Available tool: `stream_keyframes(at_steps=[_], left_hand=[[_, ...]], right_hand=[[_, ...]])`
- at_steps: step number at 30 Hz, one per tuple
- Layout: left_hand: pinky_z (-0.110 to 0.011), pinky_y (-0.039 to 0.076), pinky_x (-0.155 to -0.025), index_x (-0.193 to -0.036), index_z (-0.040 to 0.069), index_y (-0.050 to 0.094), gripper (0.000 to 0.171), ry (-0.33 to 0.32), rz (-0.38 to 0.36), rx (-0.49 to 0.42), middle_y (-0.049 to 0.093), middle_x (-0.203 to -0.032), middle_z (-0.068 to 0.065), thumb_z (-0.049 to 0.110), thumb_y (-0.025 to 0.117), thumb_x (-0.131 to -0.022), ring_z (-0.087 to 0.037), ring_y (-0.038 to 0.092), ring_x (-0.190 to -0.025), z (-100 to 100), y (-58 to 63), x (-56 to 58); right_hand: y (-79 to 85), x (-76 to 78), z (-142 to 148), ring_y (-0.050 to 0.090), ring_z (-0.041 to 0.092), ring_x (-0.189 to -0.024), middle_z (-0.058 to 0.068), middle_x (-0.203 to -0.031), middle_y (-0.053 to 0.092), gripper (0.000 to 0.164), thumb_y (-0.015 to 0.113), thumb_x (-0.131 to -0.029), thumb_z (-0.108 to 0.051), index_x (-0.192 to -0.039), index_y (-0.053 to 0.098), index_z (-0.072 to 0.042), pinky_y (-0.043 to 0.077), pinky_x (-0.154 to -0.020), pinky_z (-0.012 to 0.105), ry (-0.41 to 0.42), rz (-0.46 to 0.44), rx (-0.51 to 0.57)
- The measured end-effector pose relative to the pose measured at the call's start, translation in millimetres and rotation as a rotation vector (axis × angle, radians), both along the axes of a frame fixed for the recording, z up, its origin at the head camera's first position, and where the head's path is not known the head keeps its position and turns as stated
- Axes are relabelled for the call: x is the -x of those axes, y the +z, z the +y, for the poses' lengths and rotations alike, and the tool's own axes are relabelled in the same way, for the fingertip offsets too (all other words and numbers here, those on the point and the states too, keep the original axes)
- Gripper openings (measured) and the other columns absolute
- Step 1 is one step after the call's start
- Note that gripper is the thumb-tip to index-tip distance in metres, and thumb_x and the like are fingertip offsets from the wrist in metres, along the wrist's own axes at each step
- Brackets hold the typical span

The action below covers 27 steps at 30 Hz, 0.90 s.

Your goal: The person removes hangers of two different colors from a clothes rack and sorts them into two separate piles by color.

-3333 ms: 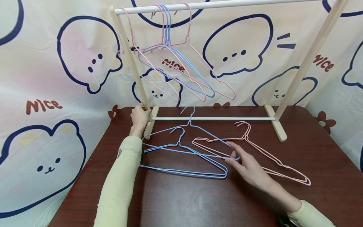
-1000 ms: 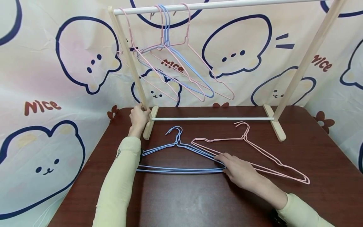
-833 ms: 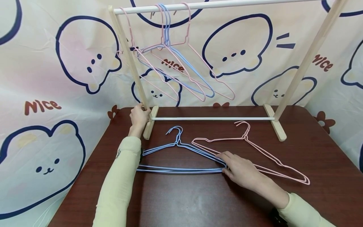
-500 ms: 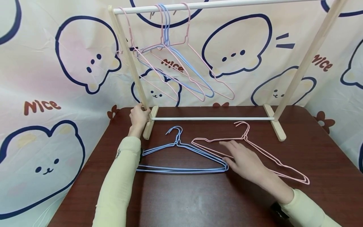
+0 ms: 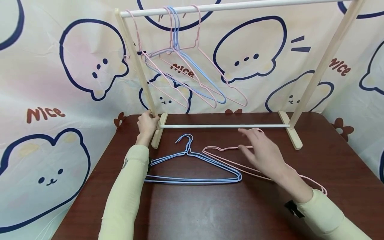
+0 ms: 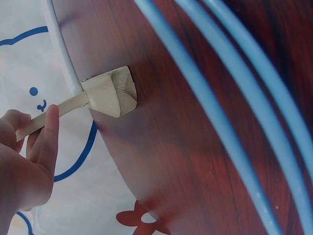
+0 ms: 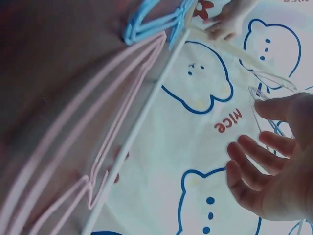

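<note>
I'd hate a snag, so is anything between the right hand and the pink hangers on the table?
Nothing visible: the right hand hovers over the pink hangers, hiding part of them in the head view, and the blue hangers lie to its left.

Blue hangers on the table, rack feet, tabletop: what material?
Blue hangers: probably coated metal wire, slight sheen; thin, evenly coloured, core hidden.
Rack feet: likely unpainted wood, matte; pale, rough end in left wrist view.
Tabletop: wood or laminate, semi-gloss; streaky grain, reflected light.
</note>
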<state>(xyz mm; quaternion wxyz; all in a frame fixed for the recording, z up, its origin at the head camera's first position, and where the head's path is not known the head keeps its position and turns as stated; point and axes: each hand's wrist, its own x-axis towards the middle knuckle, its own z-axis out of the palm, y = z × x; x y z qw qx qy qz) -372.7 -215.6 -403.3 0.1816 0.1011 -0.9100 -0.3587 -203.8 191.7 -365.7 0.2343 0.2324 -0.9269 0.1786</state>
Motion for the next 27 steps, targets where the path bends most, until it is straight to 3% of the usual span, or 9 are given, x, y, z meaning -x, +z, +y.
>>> stream_keyframes(at_steps=[5,10,15,27], left_hand=[[-0.051,0.043,-0.103,-0.105,0.005,0.067,0.018,0.009,-0.003,0.018,0.073,-0.110,-0.015,0.019,0.061,-0.095,-0.037,0.067,-0.105,0,1.5,0.2],[-0.051,0.043,-0.103,-0.104,0.005,0.066,0.017,0.002,-0.008,0.010,0.073,-0.110,-0.016,0.018,0.060,-0.095,-0.037,0.068,-0.103,0,1.0,-0.5],[-0.051,0.044,-0.103,-0.104,0.005,0.066,0.017,-0.010,-0.013,0.000,0.073,-0.109,-0.016,0.018,0.060,-0.095,-0.037,0.069,-0.100,2,-1.0,-2.8],[-0.051,0.046,-0.101,-0.107,0.004,0.066,0.019,0.014,-0.032,-0.019,0.072,-0.112,-0.017,0.018,0.059,-0.096,-0.037,0.068,-0.104,2,1.7,-2.4]], right_hand=[[11.5,10.9,0,0.058,0.024,-0.084,0.013,-0.109,0.063,0.056,0.077,-0.086,-0.015,-0.137,0.056,-0.008,0.048,-0.061,0.038,-0.013,0.180,0.085],[18.4,21.7,-1,0.058,0.028,-0.088,0.017,-0.112,0.060,0.057,0.078,-0.084,-0.012,-0.136,0.056,-0.007,0.048,-0.062,0.041,-0.002,0.286,0.149],[23.3,26.9,-1,0.056,0.029,-0.087,0.020,-0.115,0.057,0.059,0.078,-0.082,-0.007,-0.136,0.055,-0.005,0.049,-0.063,0.043,0.011,0.318,0.200],[44.5,54.6,-9,0.047,0.039,-0.115,0.025,-0.134,0.044,0.066,0.076,-0.085,-0.006,-0.143,0.045,-0.008,0.045,-0.080,0.049,0.001,0.315,0.238]])
